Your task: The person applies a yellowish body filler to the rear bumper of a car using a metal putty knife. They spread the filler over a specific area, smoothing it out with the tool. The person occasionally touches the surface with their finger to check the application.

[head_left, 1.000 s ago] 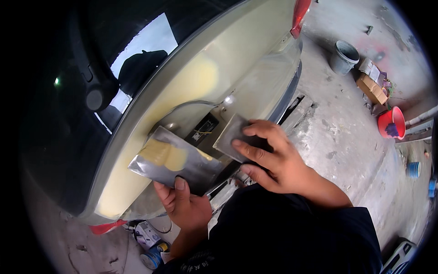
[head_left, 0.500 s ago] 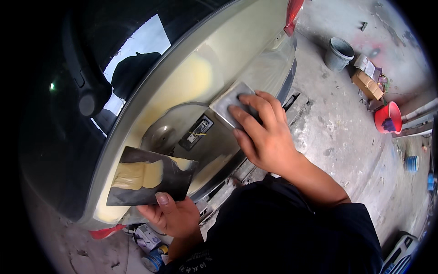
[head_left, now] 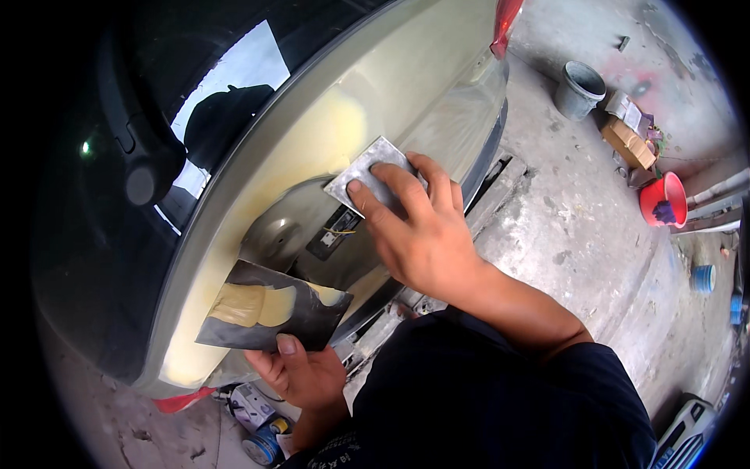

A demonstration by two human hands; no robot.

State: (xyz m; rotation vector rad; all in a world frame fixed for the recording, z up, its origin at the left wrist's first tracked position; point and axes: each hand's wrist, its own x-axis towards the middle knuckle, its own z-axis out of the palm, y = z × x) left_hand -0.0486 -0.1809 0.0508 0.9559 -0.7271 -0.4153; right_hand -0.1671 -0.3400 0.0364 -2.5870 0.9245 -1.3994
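My right hand (head_left: 422,227) grips a flat grey putty spreader (head_left: 361,173), fingers spread over its face. The spreader's edge lies at the lower border of a pale yellow putty patch (head_left: 337,129) on the car's tailgate (head_left: 414,55). Below and to the left, my left hand (head_left: 301,375) pinches the lower edge of a dark mixing board (head_left: 312,324), its thumb on top. A thick smear of yellow putty (head_left: 238,305) sits on the board, with a smaller dab near its upper right edge. Behind the tools is a recess with an opening and a yellow wire (head_left: 340,231).
The dark rear window and wiper arm (head_left: 141,176) are at the left. On the concrete floor to the right stand a grey bucket (head_left: 580,90), a cardboard box (head_left: 629,142), a red bucket (head_left: 664,199) and a blue can (head_left: 704,278). Another blue can (head_left: 260,447) is at bottom left.
My right hand has moved left with the spreader, up to the yellow patch's lower edge. The board in my left hand has shifted slightly right.
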